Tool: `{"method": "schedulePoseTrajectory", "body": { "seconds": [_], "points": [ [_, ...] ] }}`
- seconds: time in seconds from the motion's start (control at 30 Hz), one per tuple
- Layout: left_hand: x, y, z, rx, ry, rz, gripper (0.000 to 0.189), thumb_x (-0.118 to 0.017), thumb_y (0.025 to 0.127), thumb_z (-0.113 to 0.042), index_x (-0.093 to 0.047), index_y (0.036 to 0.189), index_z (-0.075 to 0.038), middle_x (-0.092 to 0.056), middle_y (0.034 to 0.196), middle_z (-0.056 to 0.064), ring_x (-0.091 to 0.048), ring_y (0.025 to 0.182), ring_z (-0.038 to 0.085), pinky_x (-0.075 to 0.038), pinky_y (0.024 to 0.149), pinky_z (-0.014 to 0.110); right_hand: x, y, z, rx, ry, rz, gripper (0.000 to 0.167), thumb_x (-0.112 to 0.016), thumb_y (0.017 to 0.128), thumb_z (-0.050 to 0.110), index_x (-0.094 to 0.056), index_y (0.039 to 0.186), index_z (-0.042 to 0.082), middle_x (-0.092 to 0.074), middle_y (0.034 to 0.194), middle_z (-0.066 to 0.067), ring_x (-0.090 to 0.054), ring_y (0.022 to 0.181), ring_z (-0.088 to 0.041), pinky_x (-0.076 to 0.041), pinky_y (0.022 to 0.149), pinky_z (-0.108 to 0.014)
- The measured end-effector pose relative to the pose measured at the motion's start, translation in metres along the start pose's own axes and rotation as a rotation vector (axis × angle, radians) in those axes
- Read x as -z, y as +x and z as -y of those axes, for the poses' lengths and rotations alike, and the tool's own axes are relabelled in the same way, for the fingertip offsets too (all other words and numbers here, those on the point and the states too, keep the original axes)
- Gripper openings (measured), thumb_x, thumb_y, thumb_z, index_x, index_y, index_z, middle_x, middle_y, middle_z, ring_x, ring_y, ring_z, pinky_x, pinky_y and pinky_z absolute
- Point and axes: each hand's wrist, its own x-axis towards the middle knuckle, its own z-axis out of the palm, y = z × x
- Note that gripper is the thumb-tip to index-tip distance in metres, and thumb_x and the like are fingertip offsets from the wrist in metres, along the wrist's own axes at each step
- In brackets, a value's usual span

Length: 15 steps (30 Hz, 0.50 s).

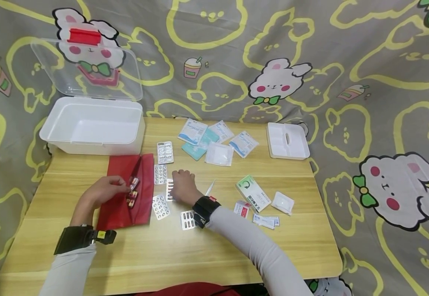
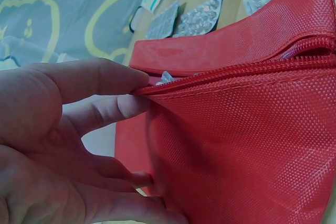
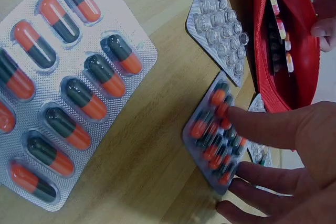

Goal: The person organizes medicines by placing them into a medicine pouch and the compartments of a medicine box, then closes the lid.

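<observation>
My left hand (image 1: 105,190) pinches the zipped edge of a red fabric pouch (image 2: 236,129), whose mouth gapes. Inside the pouch lie blister packs (image 1: 131,199) with red and yellowish capsules. Thumb and fingers of my right hand (image 3: 286,156) hold a blister pack of orange and black capsules (image 3: 212,140) at its edge, over the table to the right of the pouch. A second pack of the same capsules (image 3: 63,77) lies nearer the right wrist. Round clear-bubbled tablet packs (image 1: 161,206) lie between pouch and right hand.
A white box (image 1: 92,139) with a raised clear lid stands behind the pouch. Surgical packets (image 1: 219,154) and a white divided tray (image 1: 288,142) are at the back. A green-white carton (image 1: 253,193), a thermometer-like stick (image 1: 210,188) and small packets (image 1: 266,221) lie to the right.
</observation>
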Motion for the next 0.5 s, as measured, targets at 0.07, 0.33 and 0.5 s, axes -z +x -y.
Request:
{"method": "schedulePoseTrajectory", "body": {
  "seconds": [0.07,0.33,0.5],
  "points": [
    [0.0002,-0.0002,-0.0002,0.003,-0.002,0.001,0.021,-0.062,0.1,-0.023,-0.058,0.092,-0.005,-0.054,0.098,0.013,-0.053,0.095,0.028,-0.052,0.071,0.038,-0.0008,0.0007,-0.0004,-0.004,0.004,-0.006,0.048,-0.078,0.078,0.017,-0.063,0.122,0.009,-0.064,0.116,-0.008,-0.058,0.107,-0.025,-0.042,0.097,-0.04],
    [0.0013,-0.0007,-0.0003,0.008,-0.01,0.01,0.021,-0.062,0.099,-0.024,-0.058,0.092,-0.004,-0.055,0.1,0.013,-0.053,0.097,0.029,-0.052,0.073,0.039,0.0021,0.0071,-0.0049,-0.039,0.169,0.022,0.039,-0.078,0.08,0.011,-0.058,0.113,0.007,-0.063,0.1,-0.007,-0.061,0.091,-0.022,-0.051,0.083,-0.032],
    [0.0014,-0.0009,-0.0021,0.012,-0.01,0.017,0.021,-0.063,0.098,-0.023,-0.059,0.093,-0.003,-0.055,0.099,0.013,-0.052,0.097,0.029,-0.051,0.073,0.038,0.0055,0.007,-0.0081,-0.004,0.193,0.035,0.027,-0.079,0.083,0.015,-0.062,0.103,0.008,-0.063,0.09,-0.003,-0.059,0.082,-0.017,-0.05,0.071,-0.028]
  ]
}}
